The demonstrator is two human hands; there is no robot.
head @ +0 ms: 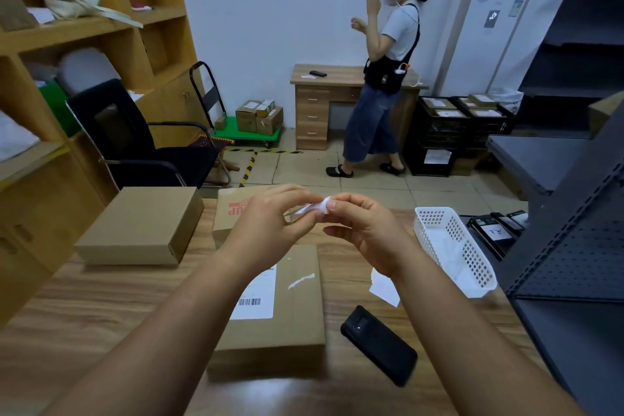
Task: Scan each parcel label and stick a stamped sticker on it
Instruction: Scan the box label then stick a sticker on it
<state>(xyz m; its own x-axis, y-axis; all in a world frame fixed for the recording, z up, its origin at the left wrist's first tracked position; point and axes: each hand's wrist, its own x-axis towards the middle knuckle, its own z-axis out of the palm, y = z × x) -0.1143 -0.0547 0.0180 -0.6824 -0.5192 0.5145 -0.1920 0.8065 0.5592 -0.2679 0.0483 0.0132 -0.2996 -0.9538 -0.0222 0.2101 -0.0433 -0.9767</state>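
Note:
Above the wooden table (101, 307), my left hand (270, 223) and my right hand (368, 230) meet and both pinch a small white sticker (319, 208) between their fingertips. Below them lies a flat cardboard parcel (293, 317) with a white barcode label (256, 297) on its left side and a white scrap on top. A black handheld scanner (380, 344) lies on the table to the parcel's right. A second parcel with red print (233, 213) sits behind my left hand.
A plain cardboard box (141, 226) stands at the table's left. A white perforated basket (452, 246) and loose white papers (385, 287) lie to the right, beside dark metal shelving (574, 246). A person stands by a desk at the back.

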